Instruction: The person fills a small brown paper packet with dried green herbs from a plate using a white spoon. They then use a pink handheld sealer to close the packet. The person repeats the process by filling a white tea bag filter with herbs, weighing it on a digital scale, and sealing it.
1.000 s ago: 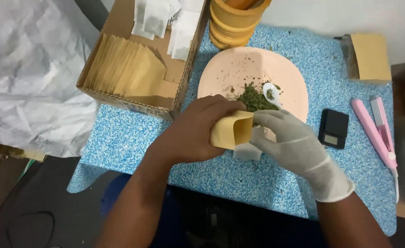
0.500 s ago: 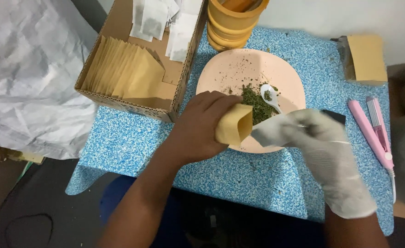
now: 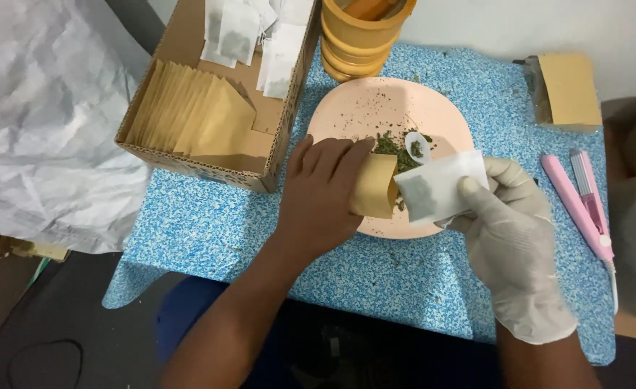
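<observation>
My left hand (image 3: 318,198) curls around a small tan envelope (image 3: 377,186), mouth facing right, above the near edge of the pink plate (image 3: 347,115). My gloved right hand (image 3: 509,230) pinches a white sachet (image 3: 440,186) by its near-right corner; it looks light, limp and easily creased.

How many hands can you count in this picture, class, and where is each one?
2. The bare left hand holds a small brown envelope over the pink plate. The gloved right hand holds a white sachet at the envelope's mouth.
</observation>
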